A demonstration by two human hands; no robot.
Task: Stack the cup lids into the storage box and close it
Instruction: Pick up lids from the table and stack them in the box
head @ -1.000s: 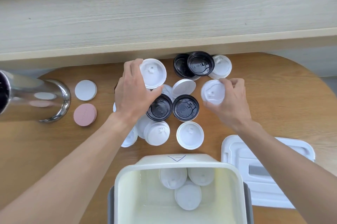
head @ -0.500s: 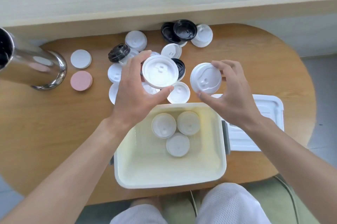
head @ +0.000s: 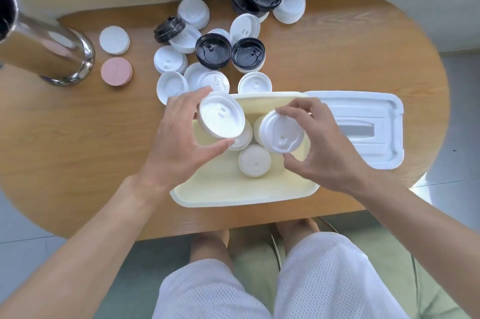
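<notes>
Two hands work over one oval wooden table [head: 78, 152], the largest thing in view. Next in size, the cream storage box [head: 244, 188] sits open at the near edge, with its white box lid [head: 363, 126] lying flat just beside it on the right, inner side up by the look of it. A steel cylinder [head: 44, 53] stands far left, with a white disc [head: 114, 40] and a pink disc [head: 116, 71] near its base. Beyond the box lies a loose scatter of cup lids [head: 171, 61], mostly white and a few black, some overlapping; over a dozen remain outside. Inside the box one white lid [head: 254, 164] rests on the floor in plain view, and at least two more are partly hidden beneath the held ones. The left hand [head: 179, 142] pinches a white cup lid [head: 220, 120] by its rim, thumb on the near edge and fingers on the far edge, above the box's left half. The right hand [head: 319, 147] pinches a second white lid [head: 281, 135] the same way, tilted, over the box's middle. Judgement: the lids look like thin moulded plastic, very light, springy and smooth, so a rim-to-rim pinch suits them, and squeezing the dome would likely buckle it. They should nest if set rim down and centred on a matching lid. Off-centre placement risks a leaning, sliding stack.
</notes>
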